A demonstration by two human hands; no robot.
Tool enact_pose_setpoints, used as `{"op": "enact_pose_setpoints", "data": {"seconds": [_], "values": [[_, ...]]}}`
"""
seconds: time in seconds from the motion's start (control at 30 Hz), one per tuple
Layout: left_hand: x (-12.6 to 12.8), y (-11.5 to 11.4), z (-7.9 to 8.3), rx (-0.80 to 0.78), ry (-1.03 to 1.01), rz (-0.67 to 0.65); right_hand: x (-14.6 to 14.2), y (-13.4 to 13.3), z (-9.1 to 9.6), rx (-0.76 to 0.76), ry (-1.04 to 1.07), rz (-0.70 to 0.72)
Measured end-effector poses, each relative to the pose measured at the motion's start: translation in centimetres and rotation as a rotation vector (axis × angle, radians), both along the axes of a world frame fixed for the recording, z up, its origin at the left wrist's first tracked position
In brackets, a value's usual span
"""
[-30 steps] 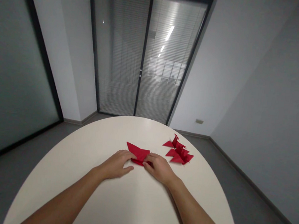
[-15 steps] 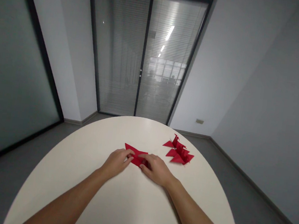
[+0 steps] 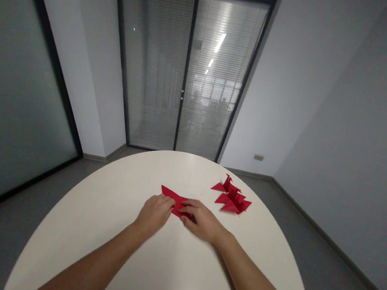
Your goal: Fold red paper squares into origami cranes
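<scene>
Between my hands a piece of folded red origami paper (image 3: 178, 203) lies on the white table, one pointed corner sticking out to the far left. My left hand (image 3: 156, 209) is curled over its left part, with the fingertips closed on the paper. My right hand (image 3: 201, 218) grips the right part, index finger on top and thumb at the near edge. The fingers cover much of the paper, so its full shape is hidden. To the right of my right hand, several folded red paper cranes (image 3: 232, 198) sit in a close group, wings spread.
The round white table (image 3: 124, 258) curves away on both sides. Behind it stand a dark-framed glass door with blinds (image 3: 188, 70) and pale walls, with a wall socket (image 3: 258, 157) low on the right.
My left hand has rolled inward, its fingers now curled down closer over the paper. My right hand stays nearly in place, its fingers shifted slightly. The paper cranes have not moved.
</scene>
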State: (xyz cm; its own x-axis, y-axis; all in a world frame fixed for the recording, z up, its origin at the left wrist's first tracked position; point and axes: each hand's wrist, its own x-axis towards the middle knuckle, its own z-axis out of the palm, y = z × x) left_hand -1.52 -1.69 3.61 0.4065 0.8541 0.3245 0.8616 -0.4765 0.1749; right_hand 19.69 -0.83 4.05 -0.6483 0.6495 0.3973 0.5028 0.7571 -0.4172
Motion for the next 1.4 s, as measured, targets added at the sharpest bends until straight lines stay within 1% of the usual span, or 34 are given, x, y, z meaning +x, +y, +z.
{"op": "enact_pose_setpoints", "data": {"seconds": [0.1, 0.2, 0.33, 0.43, 0.5, 0.57, 0.63, 0.73, 0.83, 1.0, 1.23, 1.4], "values": [[0.4, -0.4, 0.5, 0.003, 0.057, 0.037, 0.1, -0.1, 0.3, 0.006, -0.030, -0.004], [0.3, -0.6, 0.5, 0.007, 0.053, 0.065, 0.1, -0.3, 0.8, 0.005, -0.064, -0.007], [-0.7, -0.1, -0.4, 0.011, -0.049, -0.037, 0.1, -0.5, 1.1, -0.017, -0.076, -0.021], [-1.5, 0.3, -1.0, 0.015, -0.087, -0.100, 0.4, -0.3, 0.7, -0.027, -0.064, 0.013], [-1.9, 0.4, -1.2, 0.009, -0.090, -0.131, 0.6, -0.1, 0.3, -0.016, -0.039, -0.004], [-2.1, 0.3, -1.2, -0.004, -0.091, -0.146, 0.8, 0.2, -0.1, -0.012, -0.012, -0.046], [-2.3, 0.2, -1.0, -0.019, -0.095, -0.160, 0.9, 0.4, -0.3, -0.028, 0.014, -0.059], [-2.6, 0.2, -0.8, -0.037, -0.102, -0.203, 0.9, 0.6, -0.4, -0.039, 0.056, -0.022], [-3.0, 0.4, -0.8, -0.047, -0.102, -0.270, 0.8, 0.7, -0.4, -0.015, 0.092, 0.023], [-3.3, 0.5, -0.6, -0.061, -0.102, -0.336, 0.8, 0.8, -0.4, 0.013, 0.077, 0.064], [-3.0, 0.1, -0.1, -0.082, -0.114, -0.365, 0.9, 0.6, 0.6, 0.004, 0.011, 0.013], [-3.2, 0.2, -0.3, -0.120, -0.116, -0.386, 0.9, 0.7, 0.2, -0.053, -0.006, -0.066]]}}
